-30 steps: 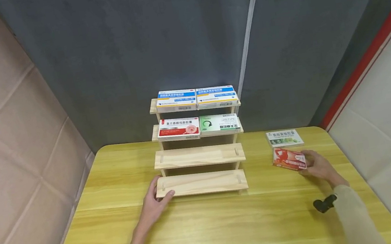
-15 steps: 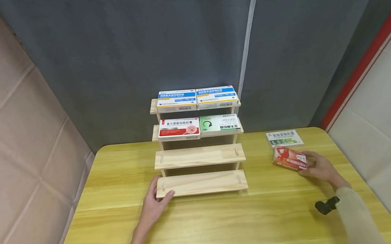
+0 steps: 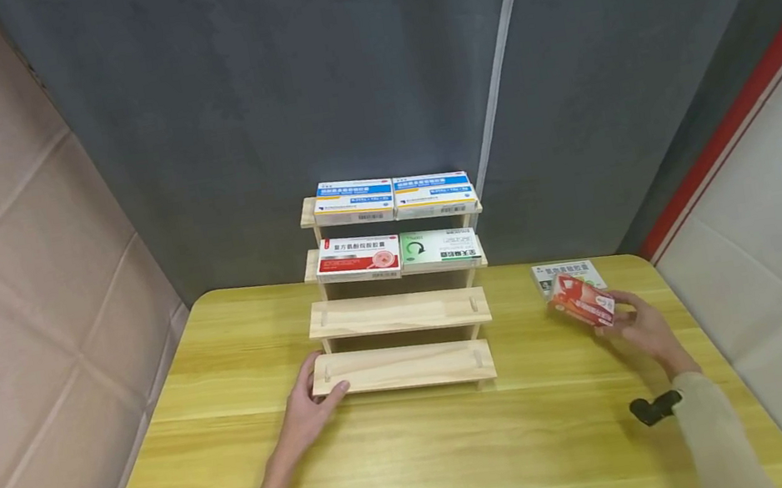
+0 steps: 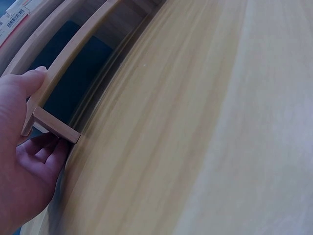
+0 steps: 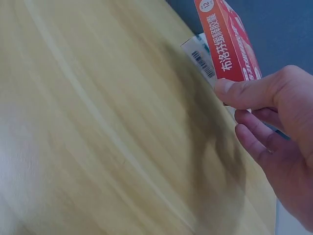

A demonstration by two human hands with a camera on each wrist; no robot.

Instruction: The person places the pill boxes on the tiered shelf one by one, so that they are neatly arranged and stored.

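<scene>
While the left hand (image 3: 306, 415) grips the rack (image 3: 398, 312), the right hand (image 3: 644, 331) pinches the newly raised red box (image 3: 582, 301) (presumably movable).

The left grip (image 4: 24, 176) holds the end of a wooden rack (image 4: 72, 51), thumb on its nearest board, curled fingers below, beside a wooden leg (image 4: 56, 126). The rack shows against the far edge of the wood-grained surface (image 4: 161, 132); on it is a partly visible barcoded box (image 4: 12, 21).
</scene>
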